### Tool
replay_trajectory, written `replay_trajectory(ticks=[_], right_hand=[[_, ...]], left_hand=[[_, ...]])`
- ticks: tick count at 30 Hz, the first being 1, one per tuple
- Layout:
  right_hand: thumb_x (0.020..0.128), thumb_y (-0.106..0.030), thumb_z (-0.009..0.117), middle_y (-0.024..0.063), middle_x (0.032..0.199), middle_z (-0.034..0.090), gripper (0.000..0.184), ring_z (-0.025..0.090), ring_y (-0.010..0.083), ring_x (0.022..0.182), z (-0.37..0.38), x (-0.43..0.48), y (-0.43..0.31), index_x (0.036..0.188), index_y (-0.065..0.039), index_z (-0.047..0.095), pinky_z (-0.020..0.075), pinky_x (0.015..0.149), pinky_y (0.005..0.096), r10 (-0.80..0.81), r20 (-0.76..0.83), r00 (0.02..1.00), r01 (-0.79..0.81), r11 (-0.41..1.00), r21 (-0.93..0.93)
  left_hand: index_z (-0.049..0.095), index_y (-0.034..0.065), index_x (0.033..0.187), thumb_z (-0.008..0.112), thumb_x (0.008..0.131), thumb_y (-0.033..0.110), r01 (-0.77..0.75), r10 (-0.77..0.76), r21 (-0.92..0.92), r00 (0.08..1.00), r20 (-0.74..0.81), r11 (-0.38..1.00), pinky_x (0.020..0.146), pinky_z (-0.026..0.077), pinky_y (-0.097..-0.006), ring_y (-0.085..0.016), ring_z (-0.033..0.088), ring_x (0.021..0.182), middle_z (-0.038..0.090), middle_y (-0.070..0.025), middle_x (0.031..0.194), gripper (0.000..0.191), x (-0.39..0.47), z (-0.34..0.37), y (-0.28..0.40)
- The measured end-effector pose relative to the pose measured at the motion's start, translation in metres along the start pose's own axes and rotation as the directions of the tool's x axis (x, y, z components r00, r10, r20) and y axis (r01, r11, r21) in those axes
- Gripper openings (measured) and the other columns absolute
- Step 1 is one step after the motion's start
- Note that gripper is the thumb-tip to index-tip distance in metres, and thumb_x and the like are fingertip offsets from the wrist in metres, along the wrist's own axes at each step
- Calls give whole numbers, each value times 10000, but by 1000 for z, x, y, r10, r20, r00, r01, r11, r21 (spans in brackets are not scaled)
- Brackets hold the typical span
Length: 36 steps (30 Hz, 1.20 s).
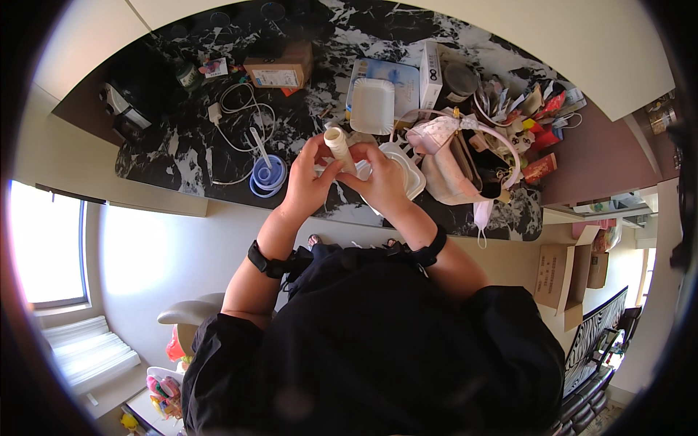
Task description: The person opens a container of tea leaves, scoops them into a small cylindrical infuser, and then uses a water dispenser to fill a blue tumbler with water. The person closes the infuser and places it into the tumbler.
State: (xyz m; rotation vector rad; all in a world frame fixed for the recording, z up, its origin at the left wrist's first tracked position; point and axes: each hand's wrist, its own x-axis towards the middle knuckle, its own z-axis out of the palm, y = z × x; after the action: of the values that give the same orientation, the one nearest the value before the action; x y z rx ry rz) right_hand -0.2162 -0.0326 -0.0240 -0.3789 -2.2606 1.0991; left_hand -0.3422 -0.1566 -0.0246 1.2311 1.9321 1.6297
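Between both hands I hold a pale, cream-coloured ribbed tube [339, 148] upright over the marble counter, its round open end towards the camera. My left hand [310, 177] grips it from the left, and my right hand [383, 177] from the right, thumbs near its lower part. Partly beneath my right hand lies a white plastic container [415, 180] with a round part inside. Beyond the hands is a white paper tray [373, 106], overlapping a blue box [406, 82]. A blue cup [269, 173] with a white stick in it stands left of my left hand.
A pink handbag [444, 169] stands right of my hands. Behind it are a white box [431, 76], a lidded jar [459, 80] and many small packets. A white cable [234, 146] with a charger and a cardboard box [279, 68] lie at the left. The marble counter's edge [245, 203] runs before me.
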Motion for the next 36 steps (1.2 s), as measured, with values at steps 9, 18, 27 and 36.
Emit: replay_trajectory(ticks=[9, 18, 27, 36], right_hand=[[759, -269, 861, 66, 928, 726, 441, 701, 179, 833, 12, 3, 10, 1060, -44, 629, 534, 732, 312, 68, -56, 996, -64, 995, 76], [779, -228, 847, 96, 929, 715, 432, 703, 206, 839, 14, 8, 11, 1062, -15, 599, 542, 748, 321, 49, 15, 999, -51, 992, 113], [785, -231, 845, 96, 924, 715, 432, 707, 210, 843, 1, 7, 7, 1064, -17, 593, 542, 753, 320, 54, 18, 998, -54, 997, 46], [786, -225, 843, 93, 921, 712, 429, 693, 202, 835, -5, 13, 1, 1078, -23, 602, 539, 752, 315, 41, 38, 998, -45, 992, 120]], left_hand=[[573, 56, 1272, 863, 693, 62, -26, 97, 262, 960, -261, 965, 736, 503, -296, -187, 619, 849, 648, -68, 1032, 648, -47, -35, -41], [301, 49, 1494, 890, 553, 597, 540, -180, 596, 812, -556, 594, 1140, 239, -536, -406, 289, 1400, 365, -219, 1473, 1239, -85, -64, -141], [407, 35, 1394, 894, 579, 538, 618, -229, 562, 759, -610, 550, 1119, 255, -512, -362, 382, 1347, 439, -176, 1410, 1075, -68, -51, -160], [532, -5, 1311, 938, 598, 361, 440, -164, 367, 794, -586, 820, 998, 461, -422, -336, 536, 1204, 512, -192, 1305, 898, -54, -78, -131]])
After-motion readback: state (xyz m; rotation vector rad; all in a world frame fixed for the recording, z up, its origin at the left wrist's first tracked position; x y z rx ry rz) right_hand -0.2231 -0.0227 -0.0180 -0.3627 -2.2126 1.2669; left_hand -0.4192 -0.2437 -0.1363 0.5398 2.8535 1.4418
